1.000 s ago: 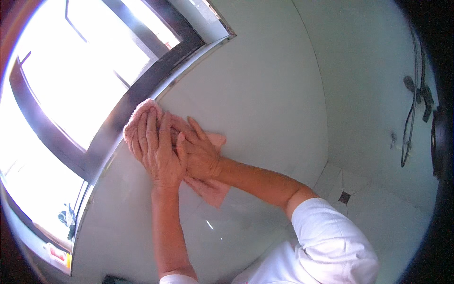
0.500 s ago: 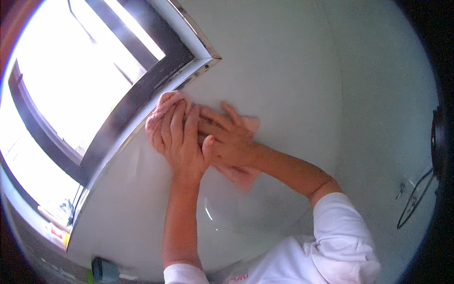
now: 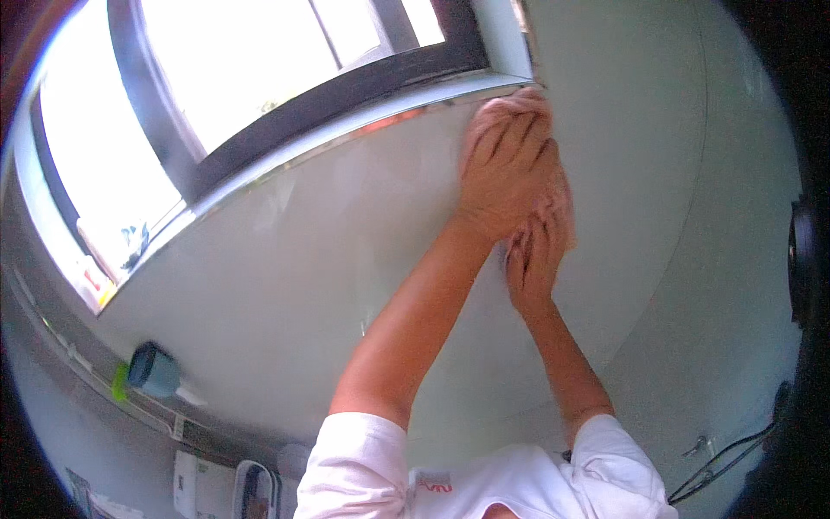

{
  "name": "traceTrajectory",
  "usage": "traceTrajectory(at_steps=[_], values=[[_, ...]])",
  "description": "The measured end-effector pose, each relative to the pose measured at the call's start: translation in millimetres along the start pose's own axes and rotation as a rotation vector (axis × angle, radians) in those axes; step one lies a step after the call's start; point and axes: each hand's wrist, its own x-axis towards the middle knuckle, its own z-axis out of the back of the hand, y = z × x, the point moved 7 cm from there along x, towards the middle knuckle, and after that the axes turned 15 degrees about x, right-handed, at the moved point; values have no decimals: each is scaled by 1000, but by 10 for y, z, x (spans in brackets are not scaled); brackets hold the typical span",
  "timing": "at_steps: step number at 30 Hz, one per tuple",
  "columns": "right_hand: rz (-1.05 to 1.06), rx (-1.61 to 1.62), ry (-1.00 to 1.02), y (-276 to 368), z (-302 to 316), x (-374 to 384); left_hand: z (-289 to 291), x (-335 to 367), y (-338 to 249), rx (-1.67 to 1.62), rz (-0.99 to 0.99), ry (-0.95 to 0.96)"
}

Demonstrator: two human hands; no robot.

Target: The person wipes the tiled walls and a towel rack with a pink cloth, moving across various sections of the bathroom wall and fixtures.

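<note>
A bunched pink cloth (image 3: 560, 201) is pressed against the glossy pale wall (image 3: 363, 233), just under the right-hand lower corner of a window. My left hand (image 3: 508, 177) lies over its upper part, fingers bent around the folds, close to the metal edge of the sill (image 3: 415, 102). Lower and slightly to the right, my right hand (image 3: 538, 264) grips the cloth's lower end. Its fingertips are partly lost in the folds. Both arms reach up, in white short sleeves.
The dark-framed window (image 3: 337, 104) fills the upper left. Small items (image 3: 99, 281) sit at the sill's left end. A blue-grey holder (image 3: 154, 370) is mounted at lower left, above white containers (image 3: 212, 484). At right hang a dark round object (image 3: 800, 259) and a black cable (image 3: 735, 454).
The view has turned, so the window now lies higher and flatter. My hands and the cloth have moved along the sill edge to the window's corner. The right hand has slid below the left.
</note>
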Motion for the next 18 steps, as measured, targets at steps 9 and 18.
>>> traceTrajectory(at_steps=[9,18], values=[[69,-125,-27,472,-300,579,492,-287,531,110,14,60],[314,66,251,1550,-1033,516,1305,-1338,1393,364,275,206]])
